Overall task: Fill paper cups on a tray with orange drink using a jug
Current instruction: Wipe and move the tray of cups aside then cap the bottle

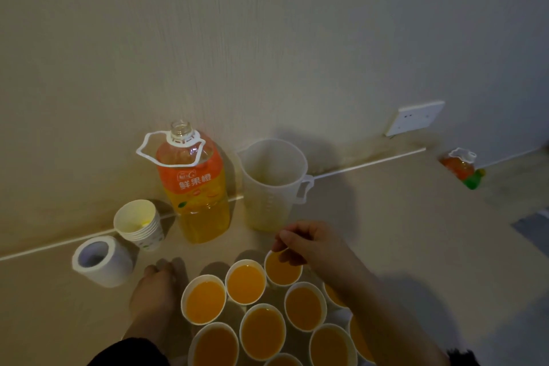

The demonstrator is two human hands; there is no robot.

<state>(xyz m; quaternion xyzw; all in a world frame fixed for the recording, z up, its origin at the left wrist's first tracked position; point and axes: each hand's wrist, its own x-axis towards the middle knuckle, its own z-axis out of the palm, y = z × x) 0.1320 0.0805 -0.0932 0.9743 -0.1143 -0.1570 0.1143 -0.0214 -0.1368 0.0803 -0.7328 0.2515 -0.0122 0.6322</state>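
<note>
On the table, far left, a white roll lies on its side near the wall. Just right of it stands a stack of empty paper cups with small printed dots, too blurred to read. Below the stack the left grip lies palm down on the table, just left of the filled cups. It is dim and smeared, so I cannot tell whether its fingers hold anything. Behind it stands an uncapped bottle of orange drink with a white carrying loop at its neck. Its orange band reads 鲜果橙 in white, and the small logo above is illegible. In front, a cluster of filled cups sits packed rim to rim, each holding orange drink nearly to the top. The right grip reaches over them from the right and pinches the far rim of the rear cup between thumb and fingers. The jug stands upright against the wall just behind this grip, not touching it, handle to the right. It is translucent, almost drained, with raised measuring marks I cannot read. Further right are a white wall socket and a second bottle, well apart, with orange contents and a green label end.
</note>
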